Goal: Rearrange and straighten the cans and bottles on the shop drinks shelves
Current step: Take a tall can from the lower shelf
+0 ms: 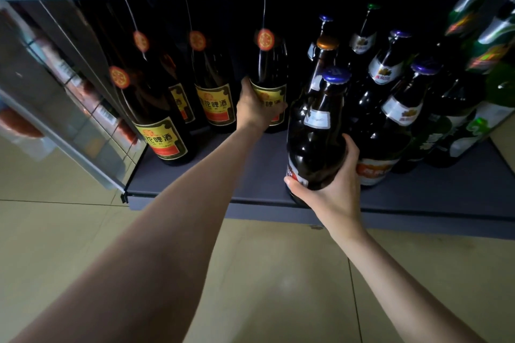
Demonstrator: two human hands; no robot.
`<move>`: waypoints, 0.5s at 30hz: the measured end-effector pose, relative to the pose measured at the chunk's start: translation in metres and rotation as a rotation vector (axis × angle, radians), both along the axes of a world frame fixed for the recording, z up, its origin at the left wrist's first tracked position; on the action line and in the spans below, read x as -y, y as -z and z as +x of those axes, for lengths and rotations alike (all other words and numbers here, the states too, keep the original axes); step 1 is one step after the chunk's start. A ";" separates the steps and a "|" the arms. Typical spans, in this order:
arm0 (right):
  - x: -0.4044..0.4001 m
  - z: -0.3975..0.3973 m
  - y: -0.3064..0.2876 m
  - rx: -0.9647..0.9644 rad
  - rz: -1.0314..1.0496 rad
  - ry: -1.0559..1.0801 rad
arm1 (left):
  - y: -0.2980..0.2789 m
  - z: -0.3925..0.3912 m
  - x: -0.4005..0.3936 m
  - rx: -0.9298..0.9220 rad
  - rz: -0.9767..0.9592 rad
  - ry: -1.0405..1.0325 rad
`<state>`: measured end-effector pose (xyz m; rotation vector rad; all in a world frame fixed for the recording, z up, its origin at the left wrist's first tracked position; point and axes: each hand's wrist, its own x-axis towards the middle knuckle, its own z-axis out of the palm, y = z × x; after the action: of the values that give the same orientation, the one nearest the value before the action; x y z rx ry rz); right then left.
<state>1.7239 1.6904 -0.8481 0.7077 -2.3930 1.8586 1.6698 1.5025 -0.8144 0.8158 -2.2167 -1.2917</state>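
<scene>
So the job looks partly done, with more to do. On the low dark shelf [250, 175], four brown bottles with yellow labels stand on the left side, but not in a neat line: one big one [156, 120] sits near the front, and the others stand further back. The left hand [257, 108] reaches deep in and wraps its fingers round the yellow-label bottle [271, 83] on the right of that group. That bottle stands upright on the shelf. The right hand [331, 184] grips the bottom of a brown bottle with a blue cap [317, 131], right at the front edge of the shelf. I cannot tell if this bottle rests on the shelf or is lifted a bit. Behind it, more blue-cap bottles [401, 108] stand close together in a bunch, and some green bottles [473, 108] crowd the far right. I think the rows still need to be pulled straight and the gaps filled.
</scene>
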 end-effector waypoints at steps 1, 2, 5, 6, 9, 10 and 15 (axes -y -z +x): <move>0.000 0.001 0.000 -0.004 -0.009 0.002 | 0.001 -0.001 -0.001 -0.009 -0.015 -0.015; 0.000 0.002 0.001 -0.007 -0.014 0.003 | 0.001 0.000 -0.002 -0.016 -0.029 -0.025; 0.000 0.004 0.002 -0.016 -0.018 0.001 | -0.003 0.004 -0.005 -0.013 -0.038 -0.035; 0.000 0.005 0.002 -0.005 -0.022 0.000 | -0.004 0.008 -0.005 -0.005 -0.041 -0.034; 0.001 0.004 0.000 0.008 -0.032 0.009 | -0.007 0.020 -0.005 0.014 -0.056 -0.003; 0.002 0.004 -0.001 0.008 -0.030 0.014 | -0.007 0.025 -0.005 0.014 -0.057 0.008; 0.007 0.012 -0.001 0.006 -0.040 0.059 | -0.008 0.061 -0.007 0.018 -0.053 0.035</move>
<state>1.7355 1.6829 -0.8472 0.6226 -2.3466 1.8820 1.7309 1.5093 -0.8069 0.7746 -2.2791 -1.2406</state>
